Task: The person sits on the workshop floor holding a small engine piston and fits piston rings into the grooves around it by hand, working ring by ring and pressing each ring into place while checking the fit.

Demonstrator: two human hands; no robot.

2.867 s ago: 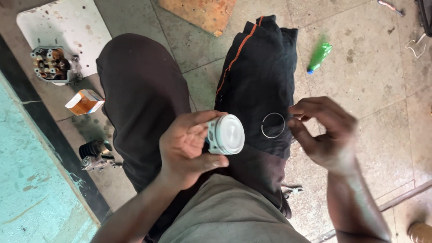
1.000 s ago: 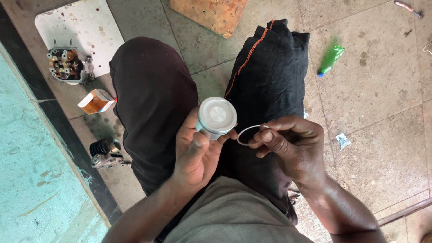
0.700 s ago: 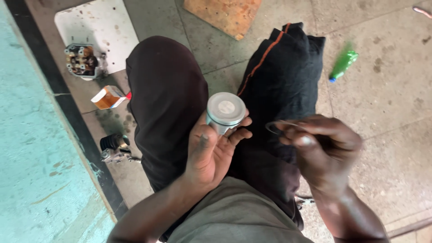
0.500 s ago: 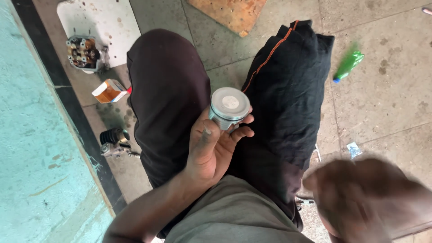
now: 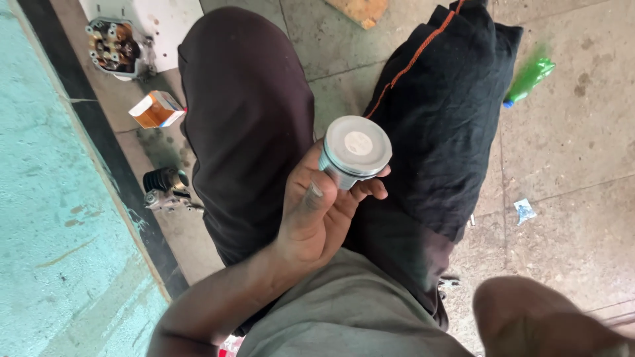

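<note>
Concrete floor [image 5: 569,165] fills the far and right side, with a teal wall [image 5: 46,218] running down the left. Two dark-trousered legs [image 5: 251,132] stretch away across the middle, the right one with an orange seam. Low at the near right, the right hand [image 5: 542,324] is a big blur at the frame's edge; whether it is open or closed, I cannot tell. Centre frame, the left hand [image 5: 317,211] is curled round a silver piston [image 5: 355,151], fingers wrapped under its skirt, thumb up its left side, flat crown facing up, held above the gap between the knees. Far left on a white board [image 5: 169,20] sits an engine part [image 5: 116,47]. Nearer lies an orange and white box [image 5: 157,110], then a dark finned cylinder [image 5: 165,185]. Far right, a green bottle [image 5: 529,78] lies on the floor.
</note>
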